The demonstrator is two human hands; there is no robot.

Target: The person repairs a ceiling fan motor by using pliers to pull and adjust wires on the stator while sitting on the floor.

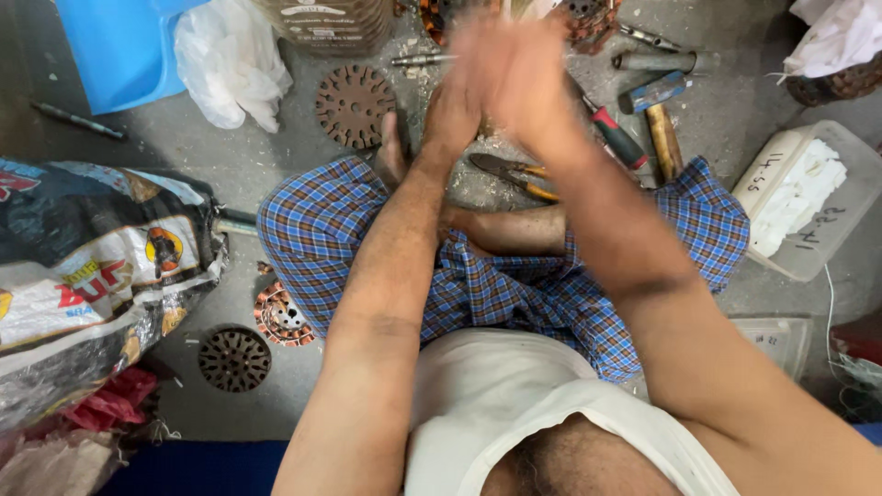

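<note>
While a printed sack [92, 276] slumps far left near a round slotted metal disc [354, 105], the left hand [457, 110] presses flat against the blurred right hand [524, 87], palms together, holding nothing visible. Pliers [511, 174] lie just below; a white tray [808, 197] sits far right.

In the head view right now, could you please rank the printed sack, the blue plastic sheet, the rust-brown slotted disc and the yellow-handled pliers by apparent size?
1. Printed sack, though nearness to the camera inflates it.
2. Blue plastic sheet, partly cut off.
3. Rust-brown slotted disc.
4. Yellow-handled pliers, close to the disc, so unsure.
</note>
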